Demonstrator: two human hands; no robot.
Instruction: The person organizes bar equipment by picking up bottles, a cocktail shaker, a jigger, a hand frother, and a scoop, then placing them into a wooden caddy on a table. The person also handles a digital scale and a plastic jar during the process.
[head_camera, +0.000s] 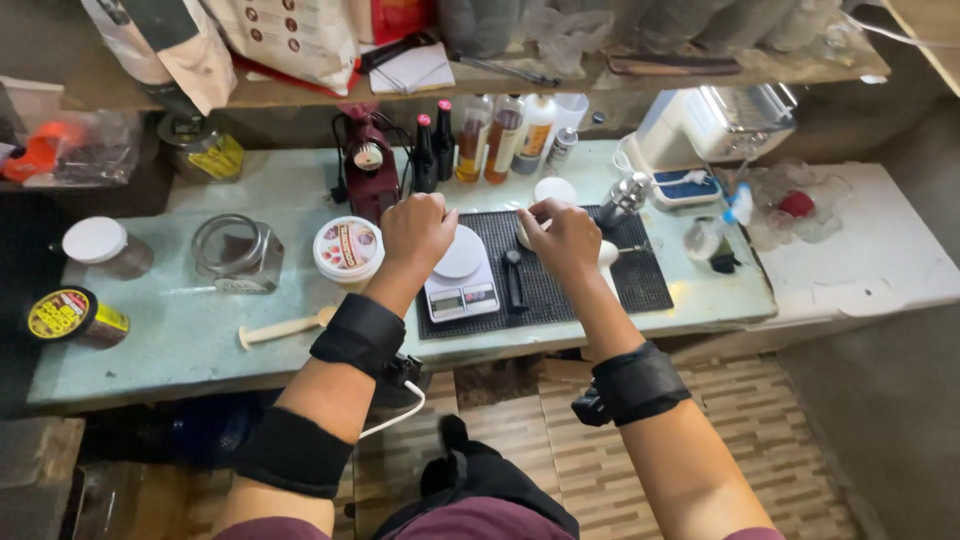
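Observation:
My left hand (416, 232) is curled into a fist just left of a small white kitchen scale (460, 275) on a black rubber mat (640, 280); whether it grips anything is hidden. My right hand (562, 238) is closed on a white cup-like object (607, 253) at the mat's middle, partly hidden by the fingers. A black scoop (514, 278) lies between scale and right hand. Both forearms wear black bands.
On the pale counter (180, 340): a round printed-lid tub (348, 247), a glass jar (236, 254), a white-lidded jar (98, 243), a yellow-label can (72, 316), a wooden spoon (282, 327), a red grinder (368, 172), syrup bottles (478, 135), a metal pitcher (624, 198), an appliance (715, 125).

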